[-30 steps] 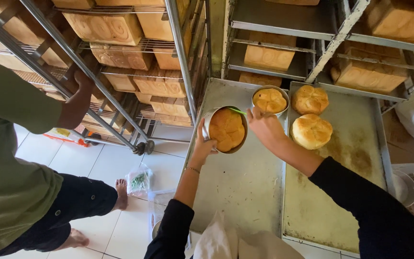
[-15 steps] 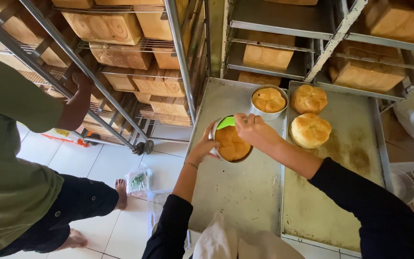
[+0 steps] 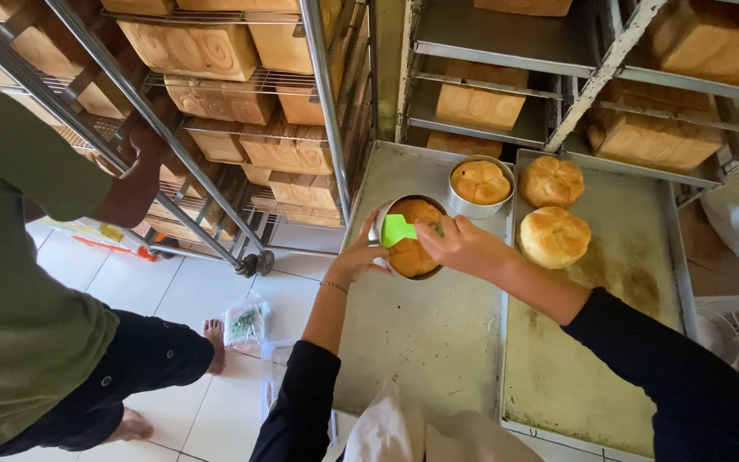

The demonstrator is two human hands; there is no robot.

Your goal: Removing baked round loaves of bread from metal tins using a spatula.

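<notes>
My left hand (image 3: 361, 254) grips the rim of a round metal tin (image 3: 384, 221) that holds a golden round loaf (image 3: 412, 252). My right hand (image 3: 464, 245) holds a green plastic scraper (image 3: 399, 228) whose blade rests at the tin's left edge, against the loaf. The tin is tilted slightly above a large metal tray (image 3: 429, 342). Behind it stands a second tin with a loaf (image 3: 480, 182). Two bare round loaves (image 3: 551, 180) (image 3: 554, 237) lie on the right-hand baking tray (image 3: 609, 342).
A person in a green shirt (image 3: 10, 282) stands at the left, one hand (image 3: 143, 150) on a wheeled wire rack (image 3: 250, 128) full of square loaves. Shelves with more loaves (image 3: 481, 107) rise behind the trays. A small plastic bag (image 3: 245, 321) lies on the tiled floor.
My right hand has brought the green scraper to the tin and slid it along the loaf's edge. The tin has shifted a little lower and left in my left hand.
</notes>
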